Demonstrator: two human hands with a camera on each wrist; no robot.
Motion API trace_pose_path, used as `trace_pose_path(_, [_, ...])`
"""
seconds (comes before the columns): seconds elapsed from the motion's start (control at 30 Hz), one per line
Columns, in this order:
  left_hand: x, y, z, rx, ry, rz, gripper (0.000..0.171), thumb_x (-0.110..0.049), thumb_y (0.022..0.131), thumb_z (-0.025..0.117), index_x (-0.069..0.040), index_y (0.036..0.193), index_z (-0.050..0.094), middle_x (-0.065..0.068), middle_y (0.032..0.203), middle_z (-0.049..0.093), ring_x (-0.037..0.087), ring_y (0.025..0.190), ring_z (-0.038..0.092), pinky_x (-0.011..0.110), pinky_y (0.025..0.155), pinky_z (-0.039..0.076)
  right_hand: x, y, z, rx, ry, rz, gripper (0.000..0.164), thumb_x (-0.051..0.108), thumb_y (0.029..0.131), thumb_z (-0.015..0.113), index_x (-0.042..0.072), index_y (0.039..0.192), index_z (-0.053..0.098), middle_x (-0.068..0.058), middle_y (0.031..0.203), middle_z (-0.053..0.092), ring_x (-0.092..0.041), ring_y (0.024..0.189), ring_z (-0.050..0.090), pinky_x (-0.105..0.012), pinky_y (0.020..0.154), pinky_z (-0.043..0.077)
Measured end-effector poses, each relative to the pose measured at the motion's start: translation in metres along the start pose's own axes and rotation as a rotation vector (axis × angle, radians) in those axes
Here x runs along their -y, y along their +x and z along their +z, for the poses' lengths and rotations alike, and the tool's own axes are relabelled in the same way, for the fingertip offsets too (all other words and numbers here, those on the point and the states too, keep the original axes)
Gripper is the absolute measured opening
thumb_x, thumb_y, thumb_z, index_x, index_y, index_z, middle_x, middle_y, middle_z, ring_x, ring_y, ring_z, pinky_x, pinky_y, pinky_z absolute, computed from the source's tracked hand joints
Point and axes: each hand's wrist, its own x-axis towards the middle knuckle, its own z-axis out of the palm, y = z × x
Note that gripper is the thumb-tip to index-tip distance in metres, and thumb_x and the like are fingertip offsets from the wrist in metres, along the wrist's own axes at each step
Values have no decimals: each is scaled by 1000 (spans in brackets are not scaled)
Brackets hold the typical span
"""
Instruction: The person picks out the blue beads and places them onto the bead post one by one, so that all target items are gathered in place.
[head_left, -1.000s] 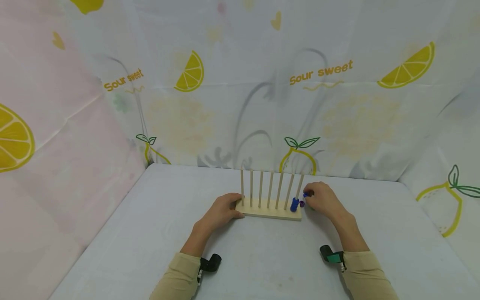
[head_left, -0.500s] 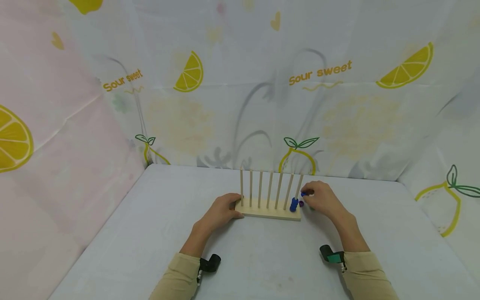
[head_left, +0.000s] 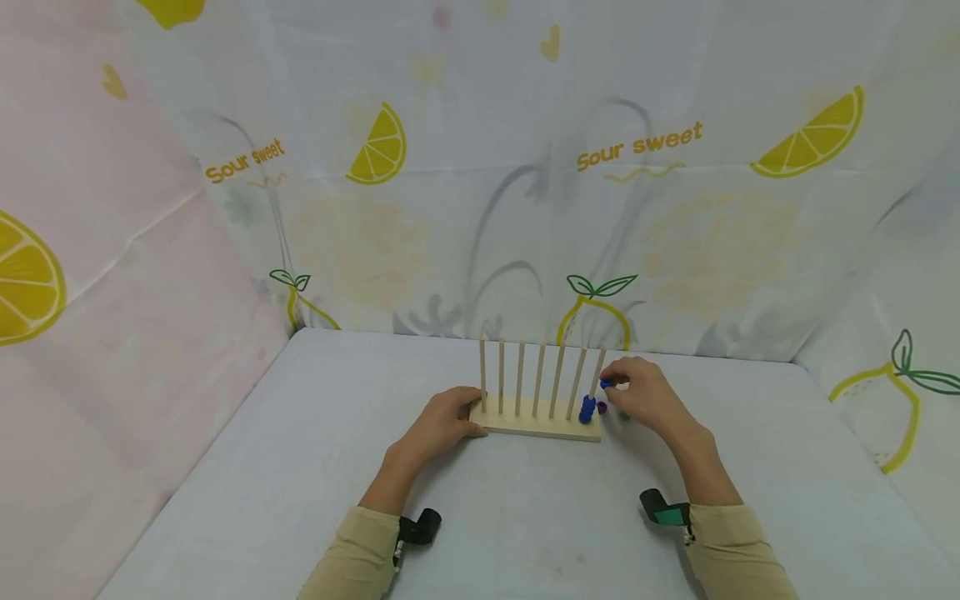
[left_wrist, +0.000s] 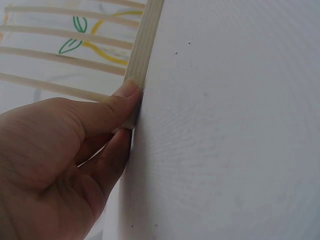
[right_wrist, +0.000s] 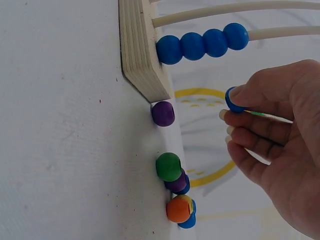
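Note:
A pale wooden base (head_left: 536, 425) with a row of upright pegs stands toward the back of the table. Blue beads (right_wrist: 205, 44) are stacked on its rightmost peg; the other pegs in the head view are bare. My left hand (head_left: 444, 422) grips the base's left end, thumb on the near edge, as the left wrist view (left_wrist: 65, 150) also shows. Between thumb and index finger, my right hand (right_wrist: 280, 125) pinches a blue bead (right_wrist: 233, 100). That hand is raised just right of the rightmost peg, with the bead apart from it.
Right beside the base's right end lies a purple bead (right_wrist: 163, 114). Farther along the table are a green bead (right_wrist: 169, 166), an orange bead (right_wrist: 179, 209) and several others partly hidden behind them. A printed cloth (head_left: 465, 208) hangs behind the table.
My right hand has risen slightly and shifted a little left with the blue bead, closer to the rightmost peg. The left hand keeps its grip on the base.

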Motion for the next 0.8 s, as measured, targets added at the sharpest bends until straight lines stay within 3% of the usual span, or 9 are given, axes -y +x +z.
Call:
trace_pose_path(0.57, [-1, -1, -1, 0, -4, -2, 58, -13, 80, 82, -3, 134, 61, 13, 141, 58, 32, 136, 50, 48, 114, 41, 10, -2, -10, -78, 71, 5, 19, 4, 87, 65, 3, 105, 72, -15, 105, 70, -34, 100, 67, -54, 87, 55])
trace_pose_path(0.8, [-1, -1, -1, 0, -3, 4, 58, -13, 80, 82, -3, 134, 61, 14, 142, 58, 32, 136, 50, 48, 114, 42, 15, -1, -13, -147, 82, -47, 18, 1, 86, 67, 0, 103, 72, -15, 101, 72, -34, 97, 68, -55, 87, 55])
